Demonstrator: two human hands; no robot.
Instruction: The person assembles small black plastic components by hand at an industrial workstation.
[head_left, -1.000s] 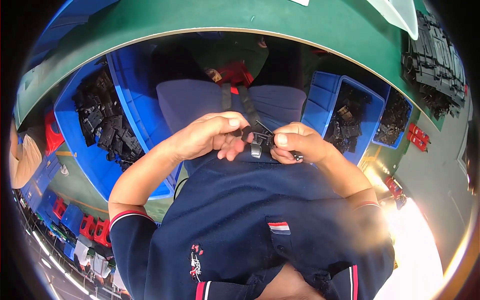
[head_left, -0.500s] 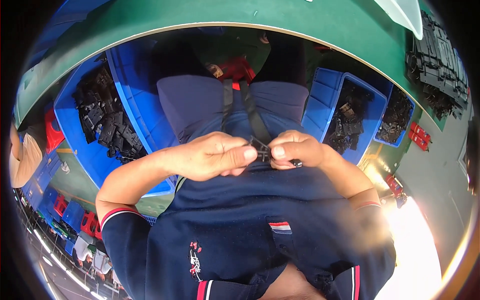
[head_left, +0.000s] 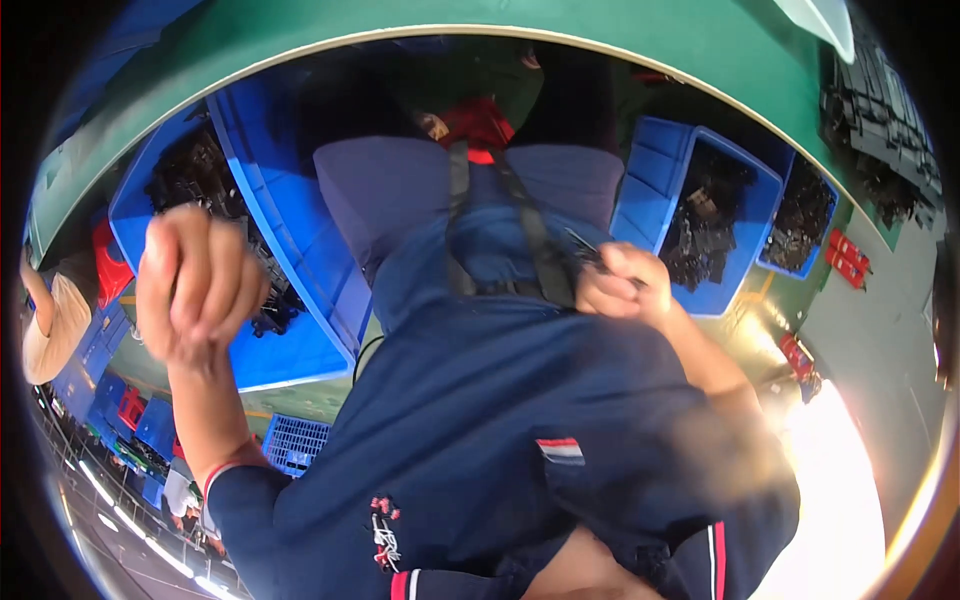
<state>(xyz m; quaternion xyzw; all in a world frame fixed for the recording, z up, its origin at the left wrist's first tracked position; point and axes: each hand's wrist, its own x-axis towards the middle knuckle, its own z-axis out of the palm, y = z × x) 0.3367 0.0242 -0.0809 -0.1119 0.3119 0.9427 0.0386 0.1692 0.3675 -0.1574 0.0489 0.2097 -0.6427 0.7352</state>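
Note:
My left hand (head_left: 200, 285) is raised over the blue crate (head_left: 290, 245) on the left, its fingers curled inward and slightly blurred. The fingertips are turned down, and what they hold, if anything, is hidden. Black plastic parts (head_left: 200, 170) lie heaped in that crate, partly behind the hand. Near my waist, on the right, my right hand (head_left: 628, 282) is closed round a slim black plastic part (head_left: 585, 250). One end of it juts out past the fingers toward the upper left; most of it is covered.
A green table (head_left: 400, 20) with a pale rim curves across the front. On the right stand two more blue crates (head_left: 650, 185) of black parts. Stacked black parts (head_left: 880, 130) sit at the table's right end. A blue basket (head_left: 295, 440) is by my left elbow; another person (head_left: 60, 320) is at far left.
Both hands were together at my waist on a small black part. My left hand has moved away leftward, up over the left crate. My right hand has shifted slightly right and still grips black plastic.

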